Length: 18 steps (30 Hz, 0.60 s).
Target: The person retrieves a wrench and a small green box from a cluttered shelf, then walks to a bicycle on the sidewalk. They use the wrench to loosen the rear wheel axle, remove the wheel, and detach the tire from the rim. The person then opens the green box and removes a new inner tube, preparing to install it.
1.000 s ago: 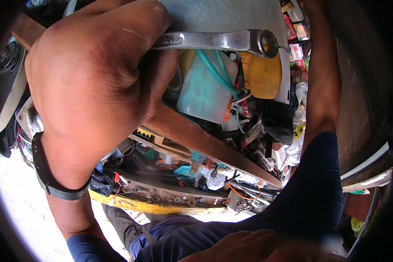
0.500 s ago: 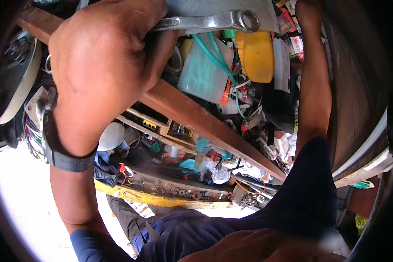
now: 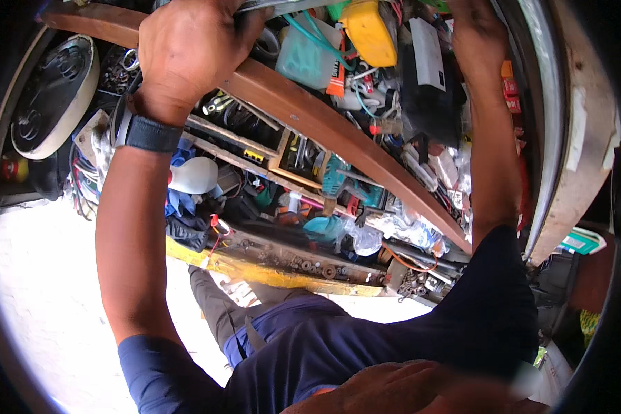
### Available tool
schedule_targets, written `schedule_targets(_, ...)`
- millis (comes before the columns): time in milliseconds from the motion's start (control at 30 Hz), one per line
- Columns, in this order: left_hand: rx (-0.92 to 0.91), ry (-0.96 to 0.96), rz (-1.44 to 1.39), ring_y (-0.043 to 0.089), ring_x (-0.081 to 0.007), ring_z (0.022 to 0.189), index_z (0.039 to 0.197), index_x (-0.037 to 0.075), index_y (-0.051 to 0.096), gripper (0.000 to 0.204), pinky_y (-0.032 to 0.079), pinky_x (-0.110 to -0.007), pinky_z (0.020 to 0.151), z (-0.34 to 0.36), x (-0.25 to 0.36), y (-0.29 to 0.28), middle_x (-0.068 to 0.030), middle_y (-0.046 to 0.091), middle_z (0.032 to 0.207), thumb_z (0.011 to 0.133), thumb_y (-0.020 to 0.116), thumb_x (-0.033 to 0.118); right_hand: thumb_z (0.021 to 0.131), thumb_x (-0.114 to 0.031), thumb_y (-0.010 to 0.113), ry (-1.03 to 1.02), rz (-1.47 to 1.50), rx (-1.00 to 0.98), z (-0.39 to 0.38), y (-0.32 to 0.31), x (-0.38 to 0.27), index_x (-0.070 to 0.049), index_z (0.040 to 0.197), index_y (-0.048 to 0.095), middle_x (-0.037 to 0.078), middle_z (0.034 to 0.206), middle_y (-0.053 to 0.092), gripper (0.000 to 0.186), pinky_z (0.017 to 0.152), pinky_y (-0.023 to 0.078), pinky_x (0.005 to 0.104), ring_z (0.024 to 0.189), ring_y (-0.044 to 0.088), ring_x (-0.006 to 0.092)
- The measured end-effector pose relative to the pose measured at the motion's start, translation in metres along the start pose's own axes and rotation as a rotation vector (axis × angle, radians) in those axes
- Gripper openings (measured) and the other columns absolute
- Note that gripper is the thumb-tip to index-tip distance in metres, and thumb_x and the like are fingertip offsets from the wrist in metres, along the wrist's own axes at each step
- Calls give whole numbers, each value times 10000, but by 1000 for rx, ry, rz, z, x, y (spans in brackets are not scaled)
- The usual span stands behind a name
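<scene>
My left hand [image 3: 190,55], with a black watch strap at its wrist, is at the upper left over a brown bar [image 3: 290,110]. Its fingers are curled as they were around the ring spanner, which is now past the top edge of the picture. Beside its thumb runs the rim of a grey metal sheet [image 3: 286,8]. At the upper right my right hand [image 3: 477,41] reaches forward with bent fingers, partly cut off by the top edge. Whatever it grips cannot be made out. Near it lie a black bag-like thing with a white label [image 3: 428,55] and a yellow container [image 3: 369,31].
Below the bar, wooden compartments [image 3: 300,159] hold tools and small parts. A teal power tool [image 3: 334,176], plastic bags [image 3: 362,238] and a white rounded thing [image 3: 193,174] crowd the space. A yellow edge [image 3: 276,277] borders it near my body. At left stands a dark oval panel [image 3: 55,96].
The scene has shifted upward in view. My left hand is farther up and looks smaller, and the ring spanner has gone out of the picture. More of the compartments shows.
</scene>
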<state>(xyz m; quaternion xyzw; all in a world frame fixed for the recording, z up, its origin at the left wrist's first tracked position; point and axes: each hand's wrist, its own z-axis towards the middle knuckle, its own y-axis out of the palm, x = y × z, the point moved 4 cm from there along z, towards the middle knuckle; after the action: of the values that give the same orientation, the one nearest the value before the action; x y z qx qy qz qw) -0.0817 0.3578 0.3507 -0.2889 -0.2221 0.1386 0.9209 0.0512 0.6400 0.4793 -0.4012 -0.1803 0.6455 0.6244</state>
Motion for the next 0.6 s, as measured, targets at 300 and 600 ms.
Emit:
schedule_targets(300,-52,-67,-6,692,-364,807,1009,149,737,333,549,-439,647,0,-2,2,-103,723,922,907,679,461,983,-162,637,383,332,16,-14,-13,-13,-20,1201,660,51,1071,689,261,886,478,326,975,617,177)
schedule_targets(600,-78,-52,30,700,-361,829,1070,166,743,357,557,-434,666,-2,-8,7,-103,732,960,916,663,478,948,-94,665,440,638,3,-18,-16,8,-45,1151,677,49,1056,697,210,831,502,314,957,638,171)
